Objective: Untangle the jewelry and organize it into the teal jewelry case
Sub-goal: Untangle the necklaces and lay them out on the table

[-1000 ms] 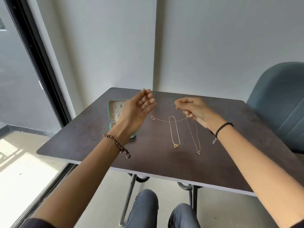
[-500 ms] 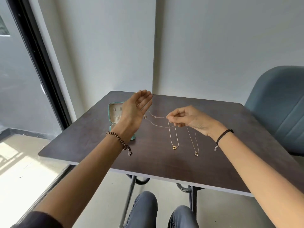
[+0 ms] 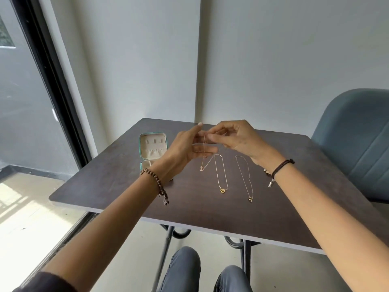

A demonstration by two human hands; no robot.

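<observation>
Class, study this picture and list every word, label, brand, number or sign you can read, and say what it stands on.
None: no readable text shows anywhere.
The teal jewelry case, the table, the necklaces, the chair and the wall carry no lettering.

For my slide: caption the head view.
Both hands hold a thin chain; two necklaces lie beside the open case.
</observation>
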